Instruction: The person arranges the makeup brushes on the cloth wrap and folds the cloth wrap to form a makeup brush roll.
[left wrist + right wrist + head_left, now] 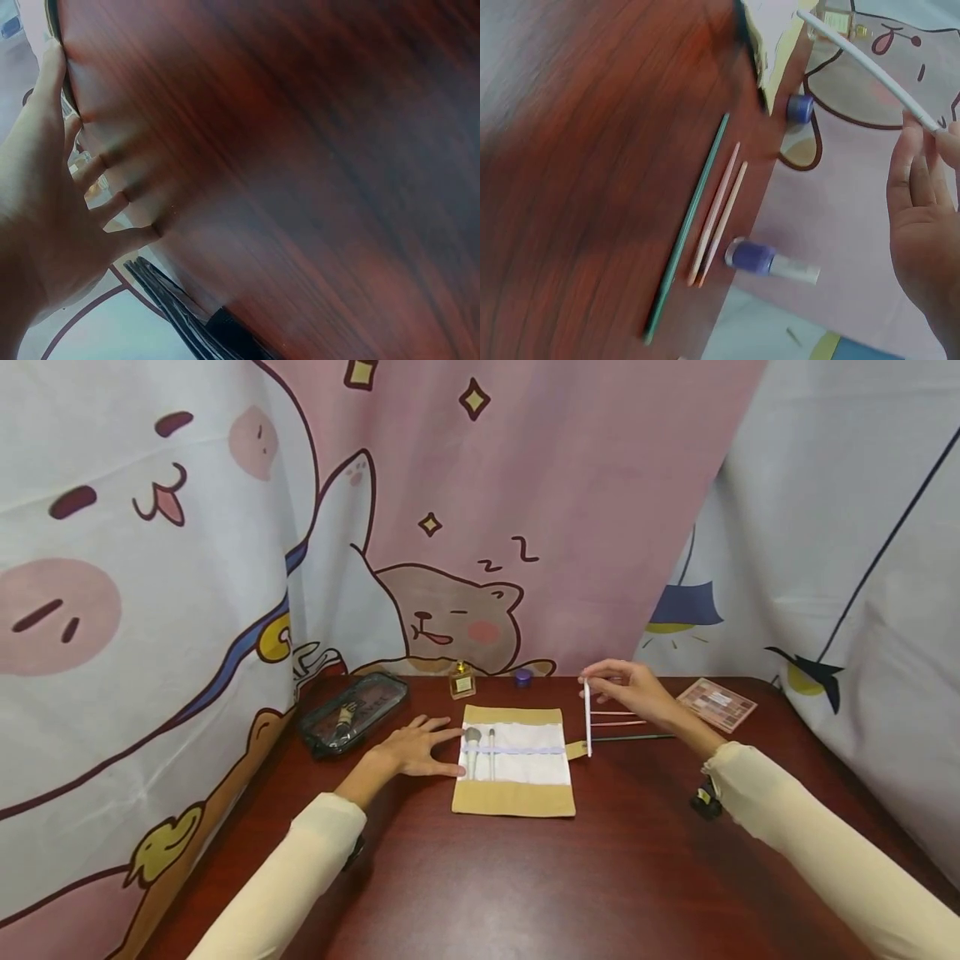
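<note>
A tan fabric brush roll (513, 799) lies unfolded on the table, its white inside facing up. Two makeup brushes, a fluffy one (472, 743) and a slim one (492, 756), sit under its lilac band (517, 750). My left hand (411, 750) lies with fingers spread, thumb and fingertips at the roll's left edge. My right hand (632, 690) pinches the upper end of a thin white stick (588, 718), held upright near the roll's right-hand tab (576, 750). In the right wrist view the stick (870, 67) looks plain; its exact kind is unclear.
Right of the roll lie a green stick (686, 232) and two pinkish sticks (718, 206). Behind them stands a purple bottle (751, 256). A palette (717, 704) is far right; a perfume bottle (462, 682) and purple jar (522, 677) stand behind; a clear black-edged pouch (375, 706) lies left.
</note>
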